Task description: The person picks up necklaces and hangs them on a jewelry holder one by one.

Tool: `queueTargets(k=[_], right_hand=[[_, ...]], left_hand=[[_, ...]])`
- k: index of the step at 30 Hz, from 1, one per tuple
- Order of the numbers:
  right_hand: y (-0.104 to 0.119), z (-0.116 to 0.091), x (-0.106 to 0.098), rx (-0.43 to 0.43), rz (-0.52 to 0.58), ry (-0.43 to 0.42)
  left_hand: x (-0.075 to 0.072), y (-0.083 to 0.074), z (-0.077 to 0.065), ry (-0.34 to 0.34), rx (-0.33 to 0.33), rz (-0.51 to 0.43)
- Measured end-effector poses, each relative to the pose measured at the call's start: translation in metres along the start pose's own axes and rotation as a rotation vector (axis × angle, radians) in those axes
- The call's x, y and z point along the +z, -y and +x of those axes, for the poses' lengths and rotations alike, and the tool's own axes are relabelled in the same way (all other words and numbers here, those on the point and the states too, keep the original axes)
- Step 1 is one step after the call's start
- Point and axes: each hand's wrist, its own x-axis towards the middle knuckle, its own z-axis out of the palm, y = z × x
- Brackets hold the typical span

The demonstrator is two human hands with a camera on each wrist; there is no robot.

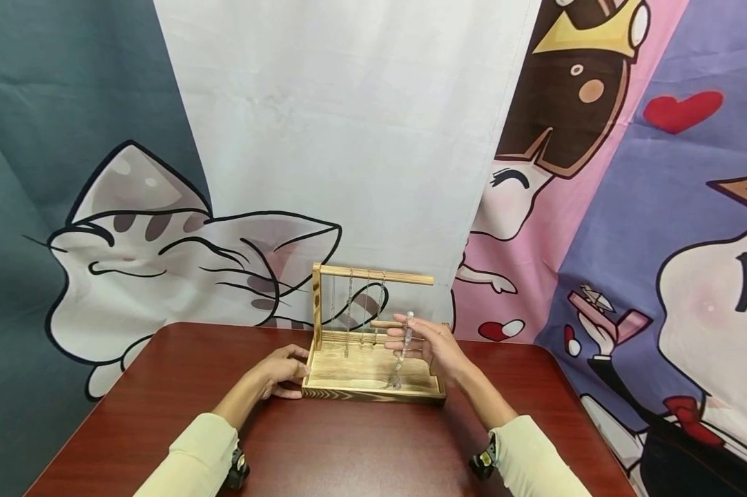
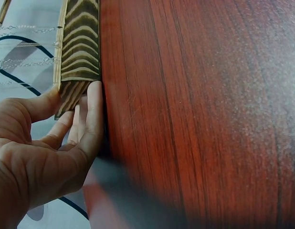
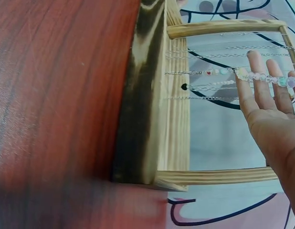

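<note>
A wooden jewelry stand (image 1: 373, 394) with a tray base sits on the table. Several thin chain necklaces (image 1: 349, 310) hang from its upper bar. My left hand (image 1: 282, 373) grips the tray's left end; in the left wrist view its thumb lies at the rim and its fingers against the corner. At the stand's right side is my right hand (image 1: 438, 348), its fingers (image 3: 262, 83) extended and spread. A strand of pale, clear and pastel beads (image 1: 404, 345) runs across those fingers and hangs down over the tray. The right thumb is hard to make out.
A shorter lower bar (image 1: 381, 324) of the stand is partly behind the right hand. The reddish-brown table (image 1: 348, 449) has rounded far corners. Close behind it hangs a cloth backdrop (image 1: 348, 138) with cartoon figures.
</note>
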Motion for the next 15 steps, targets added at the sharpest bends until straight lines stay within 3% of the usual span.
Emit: queueTargets(k=[7,15], right_hand=[[0.013,0.000,0.000,-0.008,-0.034,-0.034],[0.029,0.000,-0.002,-0.022,-0.049,-0.017]], left_hand=[[0.000,0.000,0.001,0.001,-0.001,0.006],[0.000,0.001,0.001,0.003,0.003,0.008]])
